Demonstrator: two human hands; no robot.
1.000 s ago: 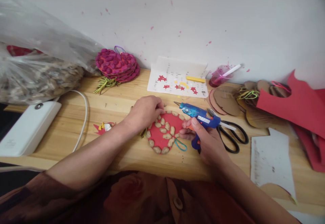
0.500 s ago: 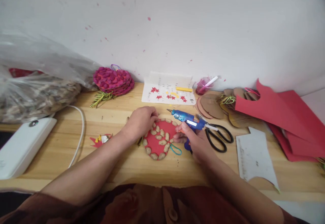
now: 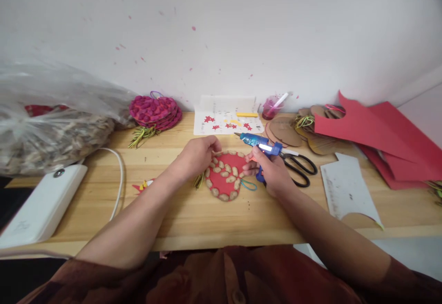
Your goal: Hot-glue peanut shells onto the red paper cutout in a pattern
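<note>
A round red piece [image 3: 232, 160] edged with peanuts lies on the wooden table, with more peanuts in lines across it. Green-yellow strings [image 3: 199, 181] stick out at its left and a teal loop [image 3: 249, 185] at its right. My left hand [image 3: 200, 153] is at its upper left edge, fingers pinched together; whatever is between the fingertips is hidden. In my right hand [image 3: 271, 168] is a blue glue gun [image 3: 255, 139], held by its grip just right of the red piece. Its nozzle points left, above the piece, and a white glue stick [image 3: 290, 152] shows at its back.
Black-handled scissors [image 3: 304, 169] lie beside the glue gun. Behind are a white sheet [image 3: 203, 128] with red stars and a cup [image 3: 271, 108] with a marker. Red card [image 3: 386, 147] and grey card [image 3: 348, 189] lie right; a plastic bag [image 3: 69, 138] and white power bank [image 3: 44, 203] left.
The camera view has shifted slightly. The red piece, the glue gun and both hands appear a little higher in the picture, the piece also further right. The right hand's hold is unchanged.
</note>
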